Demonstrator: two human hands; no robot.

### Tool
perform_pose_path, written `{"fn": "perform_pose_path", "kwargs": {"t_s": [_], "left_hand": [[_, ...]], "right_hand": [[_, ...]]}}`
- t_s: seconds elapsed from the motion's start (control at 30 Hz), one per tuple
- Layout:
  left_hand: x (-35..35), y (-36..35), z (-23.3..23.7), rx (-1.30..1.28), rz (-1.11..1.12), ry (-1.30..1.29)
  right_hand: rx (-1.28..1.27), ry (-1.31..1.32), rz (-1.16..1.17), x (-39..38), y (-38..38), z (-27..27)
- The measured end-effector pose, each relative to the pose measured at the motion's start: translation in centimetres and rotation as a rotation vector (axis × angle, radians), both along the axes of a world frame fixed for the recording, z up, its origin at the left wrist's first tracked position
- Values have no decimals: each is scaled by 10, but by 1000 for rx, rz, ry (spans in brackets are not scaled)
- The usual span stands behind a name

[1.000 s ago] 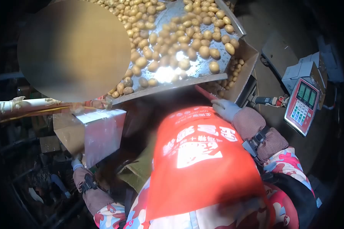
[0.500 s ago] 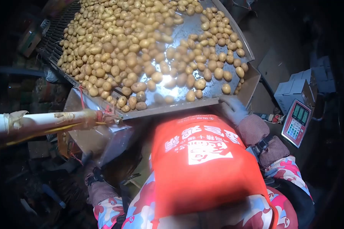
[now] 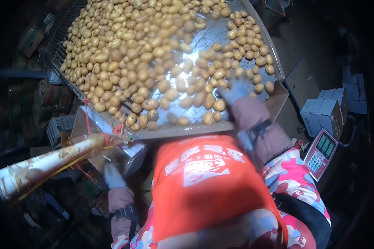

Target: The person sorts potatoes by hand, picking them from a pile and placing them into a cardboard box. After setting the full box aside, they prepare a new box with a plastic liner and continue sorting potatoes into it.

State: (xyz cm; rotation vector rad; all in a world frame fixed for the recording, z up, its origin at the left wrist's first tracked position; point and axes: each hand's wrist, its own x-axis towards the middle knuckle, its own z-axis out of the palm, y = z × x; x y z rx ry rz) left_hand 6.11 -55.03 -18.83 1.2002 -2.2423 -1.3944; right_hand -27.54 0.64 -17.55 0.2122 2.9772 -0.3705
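My right hand (image 3: 238,89), in a pale glove, reaches over the front rim of the metal tray (image 3: 183,130). Its fingers are spread among the potatoes (image 3: 218,74) at the tray's right side; motion blurs them a little. Many more potatoes (image 3: 120,54) lie heaped on the left and far part. My left hand (image 3: 113,176), also gloved, is low on the left beside a cardboard box (image 3: 93,159) under the tray's corner. Its fingers are dim and smeared, so their grip cannot be made out.
A taped pole (image 3: 50,164) juts in from the left, near the tray's corner. On the right stand a red scale with a keypad (image 3: 321,153) and white cartons (image 3: 320,110). A red apron (image 3: 207,203) covers my front. A pale crate (image 3: 60,130) sits at left.
My right hand has moved from the tray's front rim forward onto the potatoes. My left hand has come up and slightly right beside the box. The view has shifted slightly.
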Motion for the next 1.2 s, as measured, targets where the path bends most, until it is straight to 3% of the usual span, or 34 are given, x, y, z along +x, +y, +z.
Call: {"fn": "perform_pose_path", "kwargs": {"t_s": [0.03,0.07,0.1,0.13,0.2,0.23,0.27,0.33,0.37,0.43,0.5,0.57,0.63,0.73,0.83,0.93,1.03,1.1,1.13,1.17,1.2], "left_hand": [[-48,85,54,274,5,55],[-75,124,77,388,-145,-54],[-90,158,71,512,-212,41],[-112,191,64,454,-298,119],[-152,234,62,2,-542,107],[-175,248,61,-230,-664,108],[-193,255,49,-244,-677,81],[-224,266,43,-438,-779,35],[-235,272,40,-534,-832,5],[-244,286,29,-677,-832,-50],[-248,295,26,-817,-831,-50],[-250,296,28,-816,-831,-65],[-249,298,27,-803,-828,-67],[-252,294,27,-792,-806,-46],[-249,297,29,-758,-807,-40],[-250,291,28,-736,-812,-45],[-242,280,24,-683,-829,-40],[-247,273,20,-629,-804,14],[-244,273,21,-440,-810,-43],[-240,275,23,-252,-808,-105],[-234,269,25,-255,-799,-114]], "right_hand": [[159,140,111,20,-15,-8],[159,113,247,31,-21,7],[158,82,387,36,-21,25],[-15,31,491,34,-13,30],[-375,-87,692,34,8,37],[-454,-210,596,25,22,40],[-530,-329,501,10,40,41],[-555,-314,274,-31,68,50],[-504,-177,135,-61,79,55],[-404,52,112,-127,95,44],[-549,90,170,-161,86,39],[-81,285,343,-168,58,-5],[122,354,417,-163,40,-25],[-64,302,407,-142,31,-23],[25,157,423,-139,37,1],[267,-94,431,-169,20,6],[-443,-91,93,-150,16,19],[-663,51,71,-130,16,9],[-774,111,50,-112,17,3],[-830,61,73,-96,11,14],[-889,14,100,-86,0,38]]}}
